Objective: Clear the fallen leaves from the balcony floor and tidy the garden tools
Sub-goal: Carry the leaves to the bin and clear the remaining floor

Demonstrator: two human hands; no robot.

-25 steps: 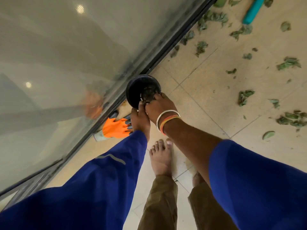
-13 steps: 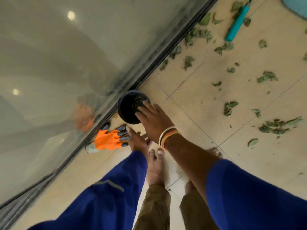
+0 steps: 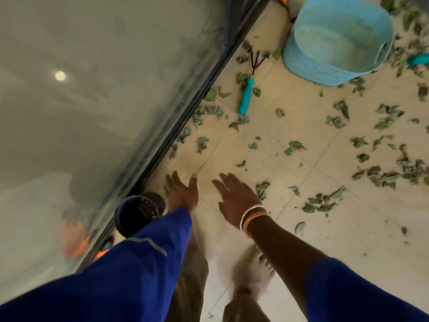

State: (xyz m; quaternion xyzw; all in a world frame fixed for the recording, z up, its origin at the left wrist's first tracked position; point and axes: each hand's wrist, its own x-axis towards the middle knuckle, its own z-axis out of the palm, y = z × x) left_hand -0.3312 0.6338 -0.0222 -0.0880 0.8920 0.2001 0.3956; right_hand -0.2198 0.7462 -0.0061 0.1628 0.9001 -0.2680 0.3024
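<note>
Left grip (image 3: 181,194) and right grip (image 3: 234,201) spread wide and empty over the floor (image 3: 325,240), likely poised to gather leaves (image 3: 320,203) strewn ahead and rightward. A black pot (image 3: 137,214) stands just left of the left grip; a teal rake (image 3: 246,98) lies well ahead

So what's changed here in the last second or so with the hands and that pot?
Both hands have let go of the black pot and moved forward past it: left hand and right hand now stretch out open and empty over the floor. The pot stays by the glass door; leaves still lie scattered.
</note>
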